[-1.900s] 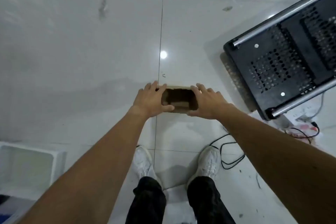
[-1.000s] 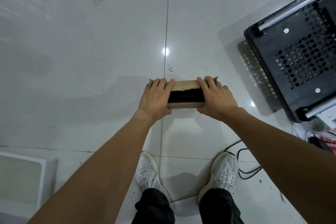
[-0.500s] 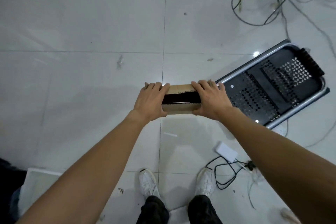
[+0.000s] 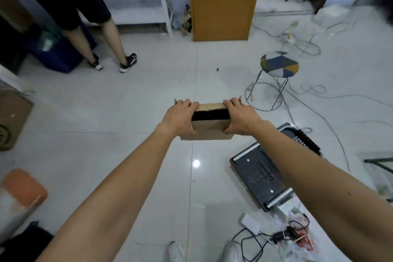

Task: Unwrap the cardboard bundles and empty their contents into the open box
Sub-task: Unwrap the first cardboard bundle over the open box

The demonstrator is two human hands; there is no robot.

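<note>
Cardboard bundle (image 4: 209,131) at the centre of the frame, held clear of the tiled floor (image 4: 106,112) between two outstretched bare arms. The left hand (image 4: 179,119) grips the bundle's left end and the right hand (image 4: 241,117) grips its right end, each with fingers curled over the top edge. Between the hands the top of the bundle stands parted, showing a dark slot (image 4: 210,115); what lies inside is too dark to make out.

Progress, as judged from this view: the wrapping appears opened at the top, but nothing is seen leaving the bundle, so the emptying remains to be done. No receiving box lies under the bundle. A brown carton (image 4: 11,119) at the left edge, mid-height, may be the open box, though whether its top is open cannot be told. No other bundles are visible, so how many are left is unknown.

Surroundings: a black perforated metal rack (image 4: 261,174) on the floor at lower right, a patterned stool (image 4: 279,64) at upper right, a wooden cabinet (image 4: 221,2) at top centre, and a second person's legs (image 4: 110,34) at upper left.

Writing: the bundle's visible faces are plain. The carton bears part of a dark green round mark (image 4: 3,136), cut by the frame edge and unreadable.
</note>
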